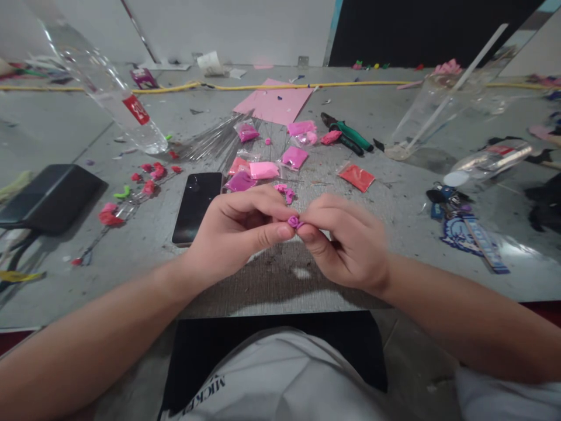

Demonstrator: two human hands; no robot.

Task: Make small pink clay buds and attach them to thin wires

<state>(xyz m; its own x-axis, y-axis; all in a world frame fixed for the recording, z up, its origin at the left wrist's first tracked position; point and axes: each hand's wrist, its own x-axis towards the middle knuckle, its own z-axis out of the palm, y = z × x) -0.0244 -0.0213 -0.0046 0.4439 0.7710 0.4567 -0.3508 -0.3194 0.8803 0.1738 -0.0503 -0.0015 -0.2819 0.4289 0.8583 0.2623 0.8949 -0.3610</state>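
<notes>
A small purple clay rose (pixel 293 221) sits between my two hands, over the near part of the table. My left hand (pixel 245 228) pinches it from the left between thumb and forefinger. From the right, my right hand (pixel 342 237) grips its side with thumb and fingertips; this hand is slightly blurred. Just beyond the fingers lie small pink-purple clay pieces (pixel 286 193). Several little bags of clay, among them a light pink one (pixel 263 170) and a purple one (pixel 241 181), are spread behind them. A red clay bag (pixel 357 176) lies apart to the right.
A black phone (pixel 197 207) lies by my left wrist. Clear bottles (pixel 109 99) and a cup with a straw (pixel 421 117) stand farther back. Green-handled pliers (pixel 350 135), thin wires (pixel 214 140), pink paper (pixel 276 100), red clay flowers (pixel 149 187) and keys (pixel 447 202) lie around.
</notes>
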